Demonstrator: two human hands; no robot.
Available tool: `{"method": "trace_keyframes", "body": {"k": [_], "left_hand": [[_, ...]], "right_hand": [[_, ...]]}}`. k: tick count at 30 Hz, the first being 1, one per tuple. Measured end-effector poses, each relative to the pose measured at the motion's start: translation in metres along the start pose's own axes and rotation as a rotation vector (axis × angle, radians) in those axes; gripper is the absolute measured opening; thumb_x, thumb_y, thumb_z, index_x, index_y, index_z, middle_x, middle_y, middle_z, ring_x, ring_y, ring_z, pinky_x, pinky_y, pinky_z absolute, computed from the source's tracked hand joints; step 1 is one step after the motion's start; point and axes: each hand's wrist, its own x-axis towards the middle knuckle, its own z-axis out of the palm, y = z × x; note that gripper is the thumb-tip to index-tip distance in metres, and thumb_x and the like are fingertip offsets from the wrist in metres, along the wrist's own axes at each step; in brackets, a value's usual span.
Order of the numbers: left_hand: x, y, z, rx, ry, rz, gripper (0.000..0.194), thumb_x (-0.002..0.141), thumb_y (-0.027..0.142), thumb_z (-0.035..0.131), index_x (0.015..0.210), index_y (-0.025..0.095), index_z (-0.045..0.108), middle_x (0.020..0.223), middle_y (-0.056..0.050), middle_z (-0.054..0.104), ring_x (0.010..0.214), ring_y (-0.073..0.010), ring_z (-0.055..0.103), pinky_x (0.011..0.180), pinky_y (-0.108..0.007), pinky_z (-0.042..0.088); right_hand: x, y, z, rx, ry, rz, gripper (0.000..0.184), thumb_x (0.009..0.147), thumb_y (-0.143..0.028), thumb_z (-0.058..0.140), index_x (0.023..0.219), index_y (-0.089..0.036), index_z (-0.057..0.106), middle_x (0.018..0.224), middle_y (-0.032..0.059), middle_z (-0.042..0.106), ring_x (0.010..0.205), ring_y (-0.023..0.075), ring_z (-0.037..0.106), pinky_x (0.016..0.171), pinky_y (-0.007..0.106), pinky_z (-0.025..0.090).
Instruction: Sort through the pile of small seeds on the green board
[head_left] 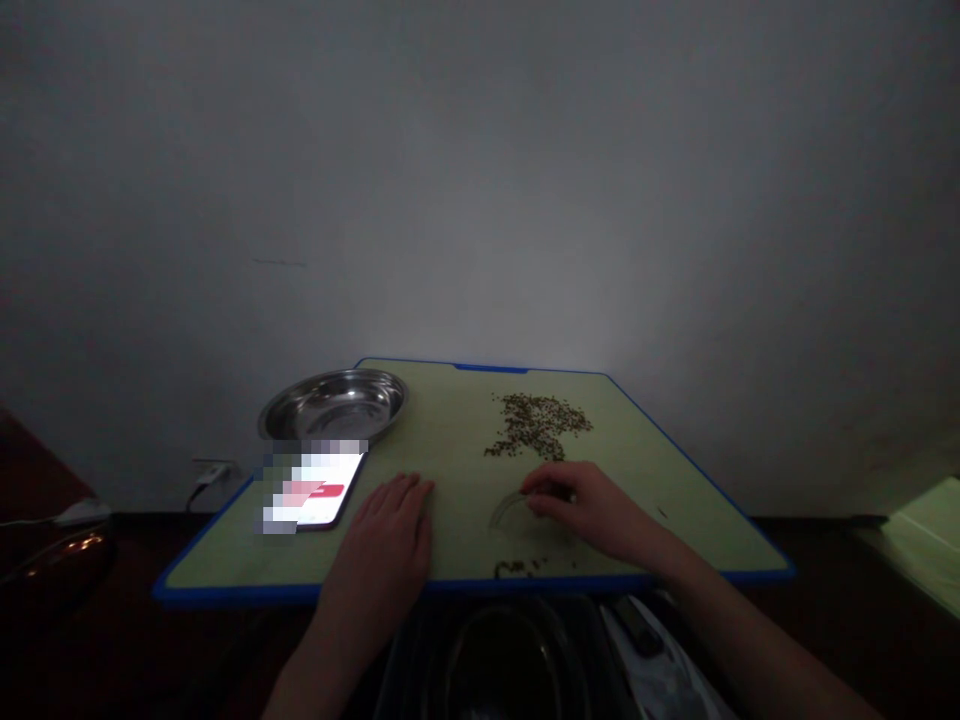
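While the room is dim, we can make out the biggest thing first: a pale green bench point(450, 440) w/ a blue edge, set against a plain grey wall point(480, 180). At its far left corner sits a round steel bowl point(334, 405), partly over the bench edge as far as we can tell. Just in front of the bowl lies a phone point(322, 490) w/ its screen lit; part of the screen is blurred out.

Our left hand point(386, 545) lies flat, palm down, fingers together & stretched out on the bench near the front edge, just right of the phone; it holds nothing. Our right hand point(585, 510) rests further right, fingers curled down w/ tips drawn close on a thin, clear curved thing point(510, 510) — too faint to say what it is, or whether the fingers actually clamp it.

Beyond the right hand, toward the far side, is a loose heap of small dark seeds point(540, 420), scattered at its edges. A smaller scatter of seeds lies at the front edge point(517, 568), between our wrists. Well below the bench, things are too dark to tell.
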Motion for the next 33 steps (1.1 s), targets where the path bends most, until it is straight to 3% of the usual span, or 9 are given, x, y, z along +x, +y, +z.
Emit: {"method": "trace_keyframes", "body": {"k": [9, 15, 21, 29, 33], "left_hand": [[0.000, 0.001, -0.002, 0.001, -0.008, 0.004, 0.039, 0.088, 0.022, 0.035, 0.118, 0.014, 0.060, 0.124, -0.015, 0.063, 0.118, -0.0273, 0.057, 0.101, -0.050, 0.045], [0.000, -0.001, 0.000, 0.020, -0.032, -0.001, 0.040, 0.088, 0.023, 0.034, 0.118, 0.014, 0.060, 0.125, -0.014, 0.063, 0.118, -0.0265, 0.057, 0.102, -0.049, 0.045], [0.001, 0.001, -0.001, 0.013, -0.017, 0.002, 0.039, 0.088, 0.024, 0.036, 0.117, 0.016, 0.060, 0.124, -0.013, 0.064, 0.117, -0.0261, 0.058, 0.102, -0.049, 0.045], [0.001, 0.002, -0.002, 0.028, -0.013, 0.008, 0.039, 0.089, 0.023, 0.035, 0.117, 0.014, 0.061, 0.125, -0.014, 0.063, 0.118, -0.0268, 0.057, 0.102, -0.048, 0.045], [0.000, 0.001, -0.003, 0.056, -0.016, 0.008, 0.039, 0.089, 0.024, 0.035, 0.117, 0.016, 0.060, 0.124, -0.013, 0.064, 0.117, -0.0257, 0.058, 0.101, -0.048, 0.046]], "right_hand": [[-0.032, 0.010, 0.001, 0.229, 0.208, 0.213, 0.016, 0.080, -0.036, 0.054, 0.087, -0.021, 0.049, 0.057, -0.0029, 0.064, 0.045, 0.0128, 0.055, 0.045, 0.023, 0.042], [-0.017, 0.008, 0.013, 0.086, 0.270, 0.147, 0.010, 0.081, -0.030, 0.051, 0.088, -0.022, 0.049, 0.057, -0.0031, 0.065, 0.047, 0.0134, 0.057, 0.048, 0.022, 0.039], [-0.019, 0.018, -0.005, 0.002, 0.419, 0.115, 0.014, 0.083, -0.031, 0.052, 0.093, -0.021, 0.051, 0.059, -0.0029, 0.064, 0.050, 0.0138, 0.056, 0.051, 0.023, 0.039], [-0.031, 0.013, 0.009, 0.087, 0.315, 0.124, 0.012, 0.085, -0.031, 0.052, 0.092, -0.022, 0.049, 0.062, -0.0013, 0.068, 0.049, 0.0134, 0.055, 0.048, 0.022, 0.037], [-0.028, 0.012, 0.009, 0.011, 0.309, 0.092, 0.011, 0.085, -0.029, 0.051, 0.093, -0.022, 0.051, 0.065, -0.0002, 0.070, 0.053, 0.0147, 0.059, 0.051, 0.023, 0.038]]}}
